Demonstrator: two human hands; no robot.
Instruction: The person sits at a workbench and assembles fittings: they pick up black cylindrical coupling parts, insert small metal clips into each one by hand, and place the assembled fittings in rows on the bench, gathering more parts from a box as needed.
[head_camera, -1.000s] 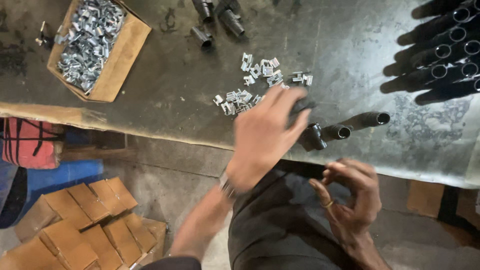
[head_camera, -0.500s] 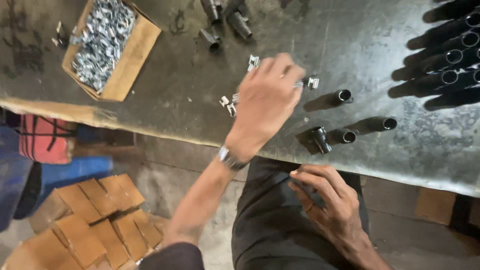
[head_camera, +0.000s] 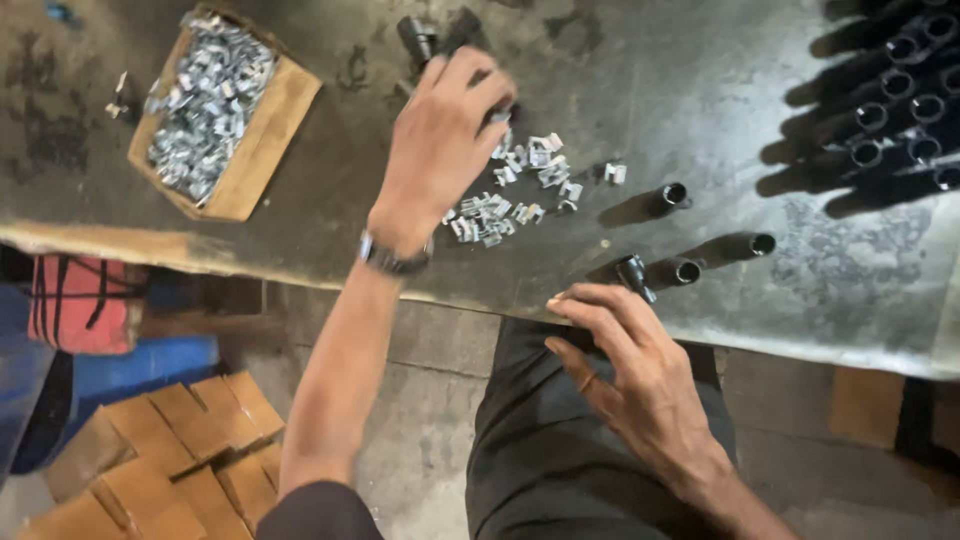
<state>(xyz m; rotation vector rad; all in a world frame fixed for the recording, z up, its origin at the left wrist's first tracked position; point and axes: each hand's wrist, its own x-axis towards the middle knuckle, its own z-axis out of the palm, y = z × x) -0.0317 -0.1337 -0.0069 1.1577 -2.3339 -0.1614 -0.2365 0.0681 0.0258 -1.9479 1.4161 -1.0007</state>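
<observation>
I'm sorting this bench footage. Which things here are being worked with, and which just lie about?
In use:
left hand
loose metal clips
right hand
black tube with fitting

Lying about:
box of clips
stacked black tubes
folded cartons
</observation>
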